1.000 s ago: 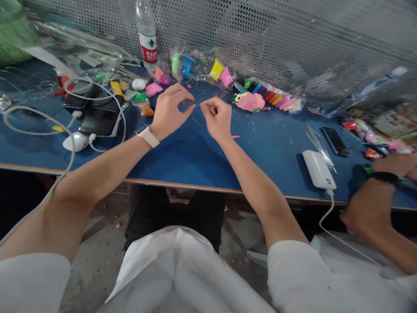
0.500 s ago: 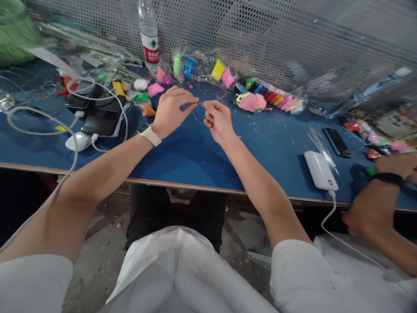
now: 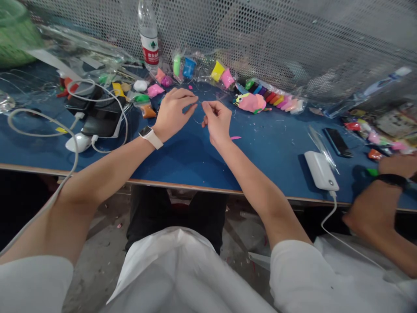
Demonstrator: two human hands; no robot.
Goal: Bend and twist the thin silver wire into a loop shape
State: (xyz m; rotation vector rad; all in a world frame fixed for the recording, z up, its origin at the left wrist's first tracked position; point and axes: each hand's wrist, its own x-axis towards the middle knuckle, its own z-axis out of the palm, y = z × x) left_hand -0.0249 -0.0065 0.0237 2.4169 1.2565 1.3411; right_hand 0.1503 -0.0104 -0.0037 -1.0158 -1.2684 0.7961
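Note:
My left hand (image 3: 177,111), with a watch (image 3: 151,136) on its wrist, is held above the blue table, thumb and index tips close together in a pinch. Facing it, my right hand (image 3: 219,121) pinches with thumb and index finger, its other fingers curled in. A thin, clear thread (image 3: 197,121) shows faintly between the two hands; its ends are too fine to follow. On the table beside my right wrist lies a pink sliver (image 3: 236,138). Right of the hands rests a pink clay figure (image 3: 251,102) with a yellow face.
A water bottle (image 3: 150,41) and bagged coloured clay, including a blue pack (image 3: 189,68), line the perforated metal screen. At left are a black phone (image 3: 103,118), cables and a white mouse (image 3: 78,142). A white power bank (image 3: 321,171) and another person's arm (image 3: 378,208) are at right.
My right hand has turned slightly, and its fingertips have moved a little away from the left hand's. The pink sliver beside my right wrist shows more fully.

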